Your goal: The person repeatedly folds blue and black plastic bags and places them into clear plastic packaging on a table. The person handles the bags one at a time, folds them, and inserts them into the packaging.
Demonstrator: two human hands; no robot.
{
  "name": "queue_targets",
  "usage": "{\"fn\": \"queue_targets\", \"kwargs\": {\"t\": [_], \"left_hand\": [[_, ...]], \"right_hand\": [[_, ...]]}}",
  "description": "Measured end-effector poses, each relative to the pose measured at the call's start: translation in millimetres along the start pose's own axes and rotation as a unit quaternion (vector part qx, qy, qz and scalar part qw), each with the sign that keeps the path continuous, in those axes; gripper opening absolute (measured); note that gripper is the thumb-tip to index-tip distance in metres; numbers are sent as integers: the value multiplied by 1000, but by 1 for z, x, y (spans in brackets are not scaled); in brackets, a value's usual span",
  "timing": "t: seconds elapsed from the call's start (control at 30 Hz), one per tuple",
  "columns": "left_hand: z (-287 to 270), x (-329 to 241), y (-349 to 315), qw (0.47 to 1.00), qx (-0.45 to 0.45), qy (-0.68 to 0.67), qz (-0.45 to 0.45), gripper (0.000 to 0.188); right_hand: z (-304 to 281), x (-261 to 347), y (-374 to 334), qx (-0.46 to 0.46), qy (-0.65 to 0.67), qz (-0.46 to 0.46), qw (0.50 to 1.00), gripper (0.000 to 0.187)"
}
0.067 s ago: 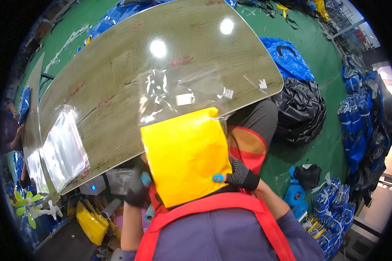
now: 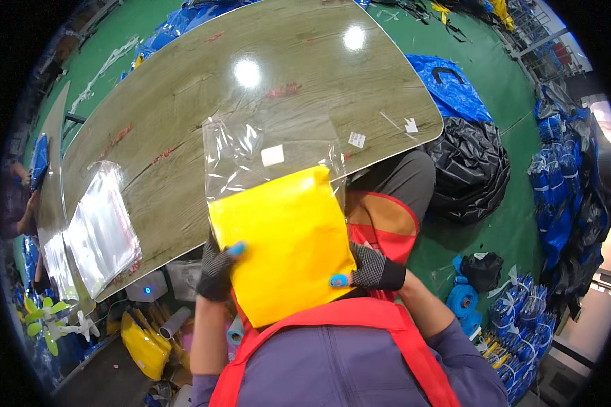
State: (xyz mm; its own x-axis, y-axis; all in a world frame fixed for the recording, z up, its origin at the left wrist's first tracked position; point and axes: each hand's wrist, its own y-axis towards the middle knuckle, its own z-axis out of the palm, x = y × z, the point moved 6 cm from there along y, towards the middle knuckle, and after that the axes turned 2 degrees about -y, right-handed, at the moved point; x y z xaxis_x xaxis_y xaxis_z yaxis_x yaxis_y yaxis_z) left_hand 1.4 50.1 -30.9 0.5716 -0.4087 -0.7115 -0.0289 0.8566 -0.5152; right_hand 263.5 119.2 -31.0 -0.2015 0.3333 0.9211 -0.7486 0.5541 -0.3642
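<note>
A flat, folded yellow packet (image 2: 285, 237), smooth and roughly square, is tilted in front of my body at the table's near edge. My left hand (image 2: 218, 273), in a dark knitted glove with a blue thumb cover, holds its left edge, thumb on top. My right hand (image 2: 370, 269), gloved the same way, grips the lower right edge, its blue-covered thumb also on top. Most fingers of both hands are hidden beneath. A clear plastic bag (image 2: 241, 159) extends from the packet's far edge onto the table; I cannot tell how much of the packet lies inside it.
The wood-patterned table (image 2: 176, 115) bears a stack of clear bags (image 2: 102, 227) at left and small white labels (image 2: 356, 140). A black plastic bundle (image 2: 468, 173) stands at right on the green floor. Another yellow packet (image 2: 144, 344) lies lower left. A person's hands (image 2: 27, 203) show at far left.
The yellow packet and the clear bag have shifted slightly left. My left hand, blurred before, has come up onto the packet's left edge. My right hand keeps its hold.
</note>
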Motion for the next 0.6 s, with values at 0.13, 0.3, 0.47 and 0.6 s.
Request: {"fn": "queue_targets", "kwargs": {"t": [0.13,0.3,0.47,0.6], "left_hand": [[26,27,-23,994,28,102,-17,79],[-3,12,-9,968,42,-229,-91,70],[8,36,-20,986,-11,168,-8,64],[-8,16,-6,991,-25,-126,-29,58]], "right_hand": [[-34,11,24,-98,274,-2,957,58],[19,9,6,31,69,21,997,70],[-24,13,22,-85,260,-36,961,72],[12,9,15,43,134,28,990,66]]}}
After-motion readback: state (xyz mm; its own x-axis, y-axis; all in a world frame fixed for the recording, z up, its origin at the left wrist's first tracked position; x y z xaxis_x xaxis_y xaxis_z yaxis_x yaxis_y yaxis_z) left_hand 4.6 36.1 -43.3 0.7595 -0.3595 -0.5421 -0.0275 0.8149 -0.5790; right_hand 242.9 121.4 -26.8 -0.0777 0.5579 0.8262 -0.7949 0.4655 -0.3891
